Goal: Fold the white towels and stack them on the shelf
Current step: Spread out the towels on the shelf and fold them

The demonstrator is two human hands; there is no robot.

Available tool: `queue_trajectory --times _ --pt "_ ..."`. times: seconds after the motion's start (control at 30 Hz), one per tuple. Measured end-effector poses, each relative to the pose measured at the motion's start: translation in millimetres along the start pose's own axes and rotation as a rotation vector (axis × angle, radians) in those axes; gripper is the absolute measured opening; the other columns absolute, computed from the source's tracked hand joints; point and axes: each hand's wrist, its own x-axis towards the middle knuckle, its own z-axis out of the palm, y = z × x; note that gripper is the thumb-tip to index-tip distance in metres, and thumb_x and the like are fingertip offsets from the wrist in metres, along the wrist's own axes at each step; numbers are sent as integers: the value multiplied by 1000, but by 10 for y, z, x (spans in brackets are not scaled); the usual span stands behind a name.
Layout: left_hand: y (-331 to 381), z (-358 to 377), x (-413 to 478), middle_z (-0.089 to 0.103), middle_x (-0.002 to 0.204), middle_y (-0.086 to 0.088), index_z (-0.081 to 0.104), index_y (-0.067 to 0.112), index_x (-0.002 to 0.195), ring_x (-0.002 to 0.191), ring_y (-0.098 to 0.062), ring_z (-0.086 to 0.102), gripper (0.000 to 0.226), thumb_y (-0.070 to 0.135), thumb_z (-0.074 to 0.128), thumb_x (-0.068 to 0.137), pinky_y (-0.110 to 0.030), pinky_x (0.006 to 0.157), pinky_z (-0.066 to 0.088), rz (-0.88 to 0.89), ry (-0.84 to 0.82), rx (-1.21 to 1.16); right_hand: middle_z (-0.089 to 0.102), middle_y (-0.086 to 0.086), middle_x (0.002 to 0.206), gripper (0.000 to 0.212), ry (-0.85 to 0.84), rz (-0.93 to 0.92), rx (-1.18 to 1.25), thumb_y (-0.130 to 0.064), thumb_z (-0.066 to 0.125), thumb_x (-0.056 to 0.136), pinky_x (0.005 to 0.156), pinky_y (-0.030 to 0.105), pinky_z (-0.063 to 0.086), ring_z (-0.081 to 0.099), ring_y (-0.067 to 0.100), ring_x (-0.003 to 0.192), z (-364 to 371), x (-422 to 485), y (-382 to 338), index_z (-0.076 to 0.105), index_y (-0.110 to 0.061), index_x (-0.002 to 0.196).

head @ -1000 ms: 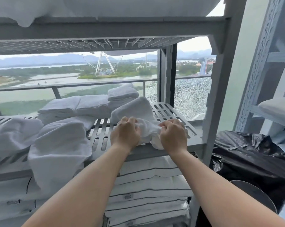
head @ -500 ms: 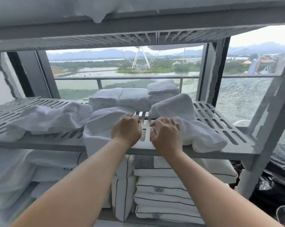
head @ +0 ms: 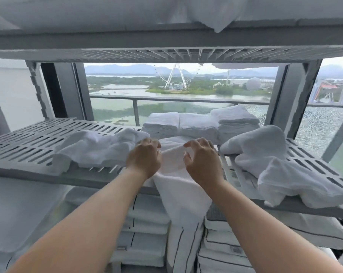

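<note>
Head view: the towel (head: 175,170) drapes over the shelf (head: 28,142) edge, hanging toward 6 o'clock. Left hand (head: 144,158) at its 9 o'clock, fingers curled, grip unclear; right hand (head: 201,160) at 3 o'clock, fingers spread, hovering. Likely starting a fold: next, pinch both corners and square them.

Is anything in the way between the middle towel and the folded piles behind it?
Nothing visible. The middle towel reaches nearly to the folded piles; the crumpled towels lie off to either side.
</note>
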Motion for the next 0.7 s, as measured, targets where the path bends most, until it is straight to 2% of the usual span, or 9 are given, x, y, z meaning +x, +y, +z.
queue_trajectory --times 0.2,0.43,0.63,0.7 --pt "-679 -170 125 57 130 -7 59 19 126 118 -27 53 33 29 50 95 -42 95 48 20 -10 57 62 2 116 26 -27 -24 -8 -33 60 90 97 38 43 55 23 115 376 370 -567 64 -26 115" --pt "-1362 -193 241 52 135 -8 51 19 135 124 -28 48 43 35 47 95 -44 101 44 -6 -49 154 61 9 122 46 -235 -39 -29 -33 62 88 100 41 45 52 28 120 899 684 -1013 55 -24 133" --pt "-1679 -101 332 45 148 -6 43 24 143 134 -27 43 52 49 40 97 -46 107 38 -41 -88 158 51 17 130 56 -399 39 19 -10 43 88 101 43 42 46 35 125 1315 1003 -1103 41 -18 144" --pt "-1722 -124 377 39 154 -7 41 24 144 139 -28 39 55 53 37 97 -48 109 36 -30 -109 187 50 17 130 54 -410 60 37 -10 42 90 99 45 41 46 36 124 1416 1147 -1108 40 -18 143"
